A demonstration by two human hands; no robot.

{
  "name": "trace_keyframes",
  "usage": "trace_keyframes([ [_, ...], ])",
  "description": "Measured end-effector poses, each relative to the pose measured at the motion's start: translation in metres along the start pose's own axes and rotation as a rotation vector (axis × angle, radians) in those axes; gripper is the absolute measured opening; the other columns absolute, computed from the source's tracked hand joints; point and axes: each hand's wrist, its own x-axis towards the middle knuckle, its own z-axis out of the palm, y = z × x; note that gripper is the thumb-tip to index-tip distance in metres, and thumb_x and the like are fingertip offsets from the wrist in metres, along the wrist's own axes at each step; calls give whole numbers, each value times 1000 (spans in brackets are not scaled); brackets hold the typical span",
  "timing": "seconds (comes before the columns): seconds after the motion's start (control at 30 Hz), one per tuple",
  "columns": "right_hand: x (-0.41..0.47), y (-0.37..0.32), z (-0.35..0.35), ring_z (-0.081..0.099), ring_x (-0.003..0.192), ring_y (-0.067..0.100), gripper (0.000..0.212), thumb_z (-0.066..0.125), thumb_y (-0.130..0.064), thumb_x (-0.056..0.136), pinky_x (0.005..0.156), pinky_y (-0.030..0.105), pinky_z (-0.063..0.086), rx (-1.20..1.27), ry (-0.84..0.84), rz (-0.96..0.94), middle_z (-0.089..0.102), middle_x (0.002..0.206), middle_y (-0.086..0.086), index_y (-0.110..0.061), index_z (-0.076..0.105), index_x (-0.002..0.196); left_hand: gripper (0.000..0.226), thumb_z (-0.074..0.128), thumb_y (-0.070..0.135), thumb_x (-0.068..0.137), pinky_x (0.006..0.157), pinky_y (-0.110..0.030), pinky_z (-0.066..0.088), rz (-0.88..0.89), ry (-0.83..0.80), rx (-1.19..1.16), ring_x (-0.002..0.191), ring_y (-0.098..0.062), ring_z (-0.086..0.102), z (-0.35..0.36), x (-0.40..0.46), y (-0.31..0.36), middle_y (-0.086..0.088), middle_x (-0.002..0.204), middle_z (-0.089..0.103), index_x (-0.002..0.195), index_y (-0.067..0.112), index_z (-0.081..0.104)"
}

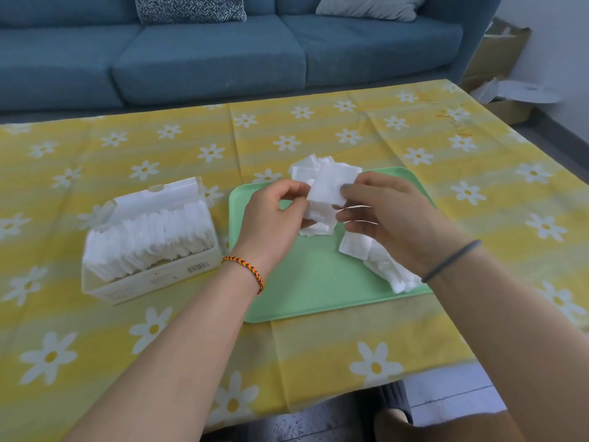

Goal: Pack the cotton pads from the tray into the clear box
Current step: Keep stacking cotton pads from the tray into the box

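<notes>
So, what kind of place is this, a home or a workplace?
Most likely a home living room. A blue sofa with cushions stands behind a low table covered by a yellow daisy tablecloth, and cardboard boxes sit on the floor at the far right.

cotton pads [326,189]: soft, matt | tray [318,282]: smooth plastic | clear box [153,279]: glossy plastic | tablecloth [350,330]: matt, creased

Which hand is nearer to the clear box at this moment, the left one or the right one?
Left. The left hand is over the green tray, just right of the clear box. The right hand is farther right, beyond the held cotton pads.
</notes>
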Motion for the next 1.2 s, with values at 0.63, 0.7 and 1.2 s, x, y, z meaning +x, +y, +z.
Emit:
trace_keyframes([
  [0.63,8,9,2,60,59,16,5,64,-6,91,55,25,50,-202,-36,22,65,75,9,-6,63,95,20,66,32,72,91,-53,58,-64,-12,18,85,-18,68,1,-2,7,14,74,67,85,19,73],
  [0.7,9,9,2,60,60,16,6,65,-7,90,57,26,51,-202,-17,29,65,75,9,-7,63,96,23,66,33,72,91,-51,59,-49,3,38,92,-18,71,2,-3,6,6,88,72,91,21,72],
  [1.2,16,20,-27,62,75,19,15,53,-16,94,65,28,52,-860,181,-49,69,93,1,-15,68,97,9,73,24,78,81,-52,61,-38,10,8,78,-16,63,3,-1,1,3,79,63,82,23,66],
])
